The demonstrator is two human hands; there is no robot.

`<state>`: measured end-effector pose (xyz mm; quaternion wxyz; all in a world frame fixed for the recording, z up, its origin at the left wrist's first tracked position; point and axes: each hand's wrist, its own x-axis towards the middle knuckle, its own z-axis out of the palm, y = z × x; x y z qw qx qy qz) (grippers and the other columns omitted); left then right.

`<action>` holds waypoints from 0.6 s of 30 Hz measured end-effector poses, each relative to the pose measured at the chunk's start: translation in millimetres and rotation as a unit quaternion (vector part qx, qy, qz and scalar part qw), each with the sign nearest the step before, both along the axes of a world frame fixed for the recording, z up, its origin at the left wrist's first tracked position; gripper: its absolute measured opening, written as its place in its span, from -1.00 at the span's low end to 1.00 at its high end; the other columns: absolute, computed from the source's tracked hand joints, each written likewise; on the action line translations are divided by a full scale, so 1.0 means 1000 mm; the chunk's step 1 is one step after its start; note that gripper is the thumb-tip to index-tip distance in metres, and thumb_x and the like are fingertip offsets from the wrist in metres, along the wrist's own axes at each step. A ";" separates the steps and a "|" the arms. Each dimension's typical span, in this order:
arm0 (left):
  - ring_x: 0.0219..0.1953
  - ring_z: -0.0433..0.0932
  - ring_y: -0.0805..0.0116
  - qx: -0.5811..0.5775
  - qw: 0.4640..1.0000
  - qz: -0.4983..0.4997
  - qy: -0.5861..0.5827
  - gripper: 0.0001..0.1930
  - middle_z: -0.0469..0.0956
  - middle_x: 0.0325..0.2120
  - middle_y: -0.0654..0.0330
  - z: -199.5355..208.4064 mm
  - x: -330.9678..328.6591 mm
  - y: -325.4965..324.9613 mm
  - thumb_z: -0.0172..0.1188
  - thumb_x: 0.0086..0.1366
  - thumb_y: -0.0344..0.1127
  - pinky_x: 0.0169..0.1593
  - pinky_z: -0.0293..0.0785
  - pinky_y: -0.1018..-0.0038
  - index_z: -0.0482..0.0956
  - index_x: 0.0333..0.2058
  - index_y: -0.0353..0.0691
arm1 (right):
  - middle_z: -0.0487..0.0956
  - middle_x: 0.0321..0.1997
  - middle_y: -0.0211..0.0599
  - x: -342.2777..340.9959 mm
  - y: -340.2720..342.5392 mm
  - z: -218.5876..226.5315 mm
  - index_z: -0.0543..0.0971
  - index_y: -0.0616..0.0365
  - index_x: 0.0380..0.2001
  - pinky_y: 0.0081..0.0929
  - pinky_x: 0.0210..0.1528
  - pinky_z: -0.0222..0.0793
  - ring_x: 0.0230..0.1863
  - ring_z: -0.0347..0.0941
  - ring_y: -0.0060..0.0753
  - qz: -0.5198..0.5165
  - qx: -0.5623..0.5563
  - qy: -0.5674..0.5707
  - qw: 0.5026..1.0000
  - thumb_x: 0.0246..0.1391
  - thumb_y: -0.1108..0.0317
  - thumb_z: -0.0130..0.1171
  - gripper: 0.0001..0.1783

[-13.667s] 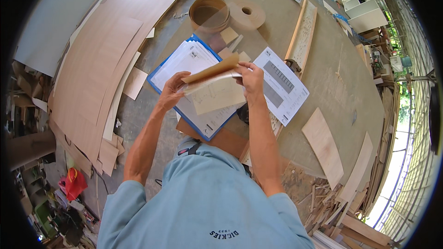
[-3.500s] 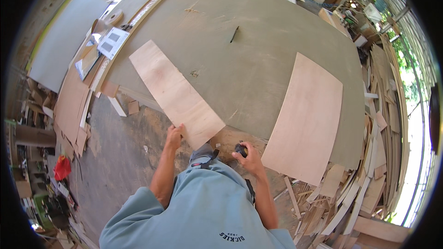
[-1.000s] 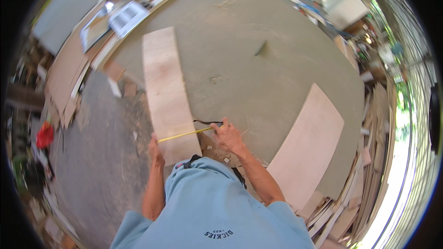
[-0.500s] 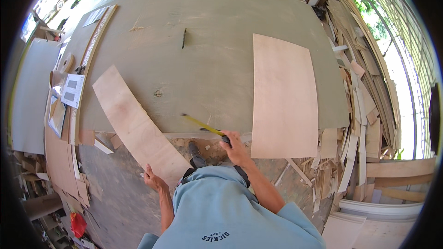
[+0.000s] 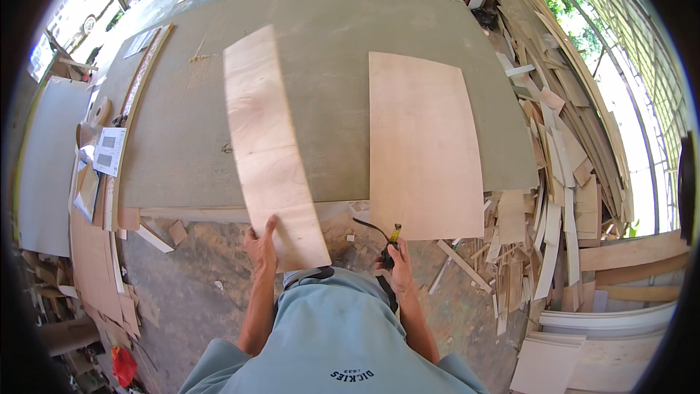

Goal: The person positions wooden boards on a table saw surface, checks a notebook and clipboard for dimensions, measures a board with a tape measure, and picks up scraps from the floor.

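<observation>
My left hand (image 5: 262, 246) grips the near left edge of a long narrow plywood strip (image 5: 270, 138), thumb on top and fingers beneath. The strip slants away from me over the large grey-green work table (image 5: 321, 87). In my right hand (image 5: 399, 266) is a black and yellow tape measure (image 5: 391, 250), with a dark strap hanging in a curve from it; the blade looks drawn in. Beyond that hand, a wider plywood panel (image 5: 425, 149) lies on the right part of the table, its near end reaching past the table edge.
Offcuts and long boards (image 5: 554, 160) are heaped along the table's right side. At the left lie a patterned wooden strip (image 5: 138, 102), a roll of tape (image 5: 100, 111) and a printed sheet (image 5: 109, 151). Wood scraps litter the floor (image 5: 189, 299) near me.
The narrow plywood strip has swung to the right and stands straighter in my left hand. The yellow blade has gone back into the tape measure, and my right hand has lowered towards my body.
</observation>
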<state>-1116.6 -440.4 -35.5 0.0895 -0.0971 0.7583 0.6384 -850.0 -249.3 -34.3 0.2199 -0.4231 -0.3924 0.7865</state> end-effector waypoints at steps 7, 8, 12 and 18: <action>-0.40 0.53 0.38 -0.054 0.990 -0.133 -0.003 -0.42 0.62 -0.40 0.10 0.001 0.011 0.083 0.48 -0.01 0.01 -0.26 0.46 0.44 0.60 -0.25 -0.44 | 0.42 -0.28 -0.34 0.030 -0.005 -0.031 0.32 -0.08 0.14 -0.40 -0.46 0.51 -0.41 0.55 -0.31 -0.092 -0.021 -0.020 0.995 0.25 0.26 0.06 -0.60; -0.38 0.54 0.35 -0.052 0.987 -0.152 -0.012 -0.42 0.62 -0.38 0.08 0.008 0.014 0.093 0.48 -0.01 0.01 -0.24 0.46 0.42 0.59 -0.24 -0.44 | 0.42 -0.29 -0.34 0.034 -0.008 -0.032 0.32 -0.08 0.14 -0.39 -0.46 0.51 -0.41 0.55 -0.30 -0.109 -0.017 -0.027 0.994 0.24 0.26 0.06 -0.59; -0.28 0.56 0.21 -0.138 0.962 -0.234 -0.020 -0.39 0.62 -0.29 -0.01 0.008 0.017 0.130 0.47 -0.02 0.00 -0.15 0.46 0.33 0.57 -0.21 -0.46 | 0.43 -0.32 -0.32 0.047 -0.026 -0.019 0.35 -0.05 0.11 -0.35 -0.46 0.52 -0.39 0.54 -0.32 -0.205 -0.010 -0.065 0.977 0.21 0.25 0.12 -0.59; -0.17 0.54 0.06 -0.123 0.944 -0.305 0.008 -0.35 0.59 -0.19 -0.09 0.006 0.044 0.182 0.46 -0.03 0.02 -0.03 0.42 0.27 0.54 -0.16 -0.46 | 0.44 -0.29 -0.29 0.082 -0.045 -0.056 0.43 0.18 0.01 -0.35 -0.43 0.53 -0.37 0.52 -0.32 -0.268 -0.135 -0.047 0.953 0.17 0.24 0.16 -0.61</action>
